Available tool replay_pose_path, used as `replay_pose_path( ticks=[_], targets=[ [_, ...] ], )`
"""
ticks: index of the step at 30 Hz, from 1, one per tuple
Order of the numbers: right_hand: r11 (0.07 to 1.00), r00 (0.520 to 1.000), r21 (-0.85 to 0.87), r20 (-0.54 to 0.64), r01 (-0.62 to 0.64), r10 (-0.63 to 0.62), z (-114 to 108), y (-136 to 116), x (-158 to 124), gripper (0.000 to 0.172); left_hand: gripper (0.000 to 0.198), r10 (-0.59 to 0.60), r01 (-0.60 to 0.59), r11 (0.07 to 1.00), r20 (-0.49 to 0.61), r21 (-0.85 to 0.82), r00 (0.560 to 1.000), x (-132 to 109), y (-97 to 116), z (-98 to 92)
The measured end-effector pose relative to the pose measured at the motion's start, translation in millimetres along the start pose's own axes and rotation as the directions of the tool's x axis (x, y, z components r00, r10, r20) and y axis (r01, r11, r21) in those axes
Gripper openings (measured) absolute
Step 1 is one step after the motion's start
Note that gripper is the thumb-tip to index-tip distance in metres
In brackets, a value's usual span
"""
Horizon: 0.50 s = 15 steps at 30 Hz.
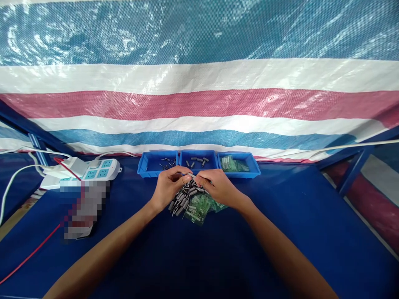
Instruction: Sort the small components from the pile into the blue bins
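My left hand [168,187] and my right hand [222,187] meet above a pile of small parts, both closed with thumb and forefinger pinched. Between their fingertips shows a sliver of a small, pale thing [192,176], too small to name. Below lie dark grey cylindrical pieces [181,202] mixed with thin dark pins, heaped loosely. Toward my right hand, green-tinted clear plastic packets [198,207] hold small pieces and partly overlap the heap. The fingers hide part of the pile.
Behind the hands stand three joined blue bins: the left bin [146,162] holds thin pins, the middle bin [212,156] grey cylinders, the right bin [254,165] green packets. A white power strip [116,167] with plugs, a red cable [40,245] and a blurred-out object [85,207] lie left.
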State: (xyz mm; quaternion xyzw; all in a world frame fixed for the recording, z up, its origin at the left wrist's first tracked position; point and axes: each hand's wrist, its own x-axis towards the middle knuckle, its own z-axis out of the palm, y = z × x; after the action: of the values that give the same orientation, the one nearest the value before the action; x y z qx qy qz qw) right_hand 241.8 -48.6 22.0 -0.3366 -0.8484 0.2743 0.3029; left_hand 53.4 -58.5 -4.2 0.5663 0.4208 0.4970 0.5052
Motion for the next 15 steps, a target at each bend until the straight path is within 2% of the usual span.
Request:
replay_pose_path(
  ticks=[6, 11, 15],
  targets=[
    [0.998, 0.998, -0.044, -0.048, -0.038, 0.036, -7.9, 2.0, 1.5, 0.034, 0.021, 0.076, -0.072, 0.995, -0.059, 0.064, 0.995, 5.6, 4.4, -2.8],
    [0.996, 0.994, -0.039, -0.078, -0.082, 0.079, -9.1, 2.7, 1.4, 0.036, 0.022, 0.100, -0.089, 0.990, -0.100, 0.108, 0.990, 4.0, 6.2, -3.3],
    [0.992, 0.991, -0.043, -0.076, -0.115, 0.112, -7.5, 0.2, 1.0, 0.036, 0.022, 0.157, -0.147, 0.948, -0.014, 0.283, 0.987, -0.6, 8.1, -4.6]
  ],
)
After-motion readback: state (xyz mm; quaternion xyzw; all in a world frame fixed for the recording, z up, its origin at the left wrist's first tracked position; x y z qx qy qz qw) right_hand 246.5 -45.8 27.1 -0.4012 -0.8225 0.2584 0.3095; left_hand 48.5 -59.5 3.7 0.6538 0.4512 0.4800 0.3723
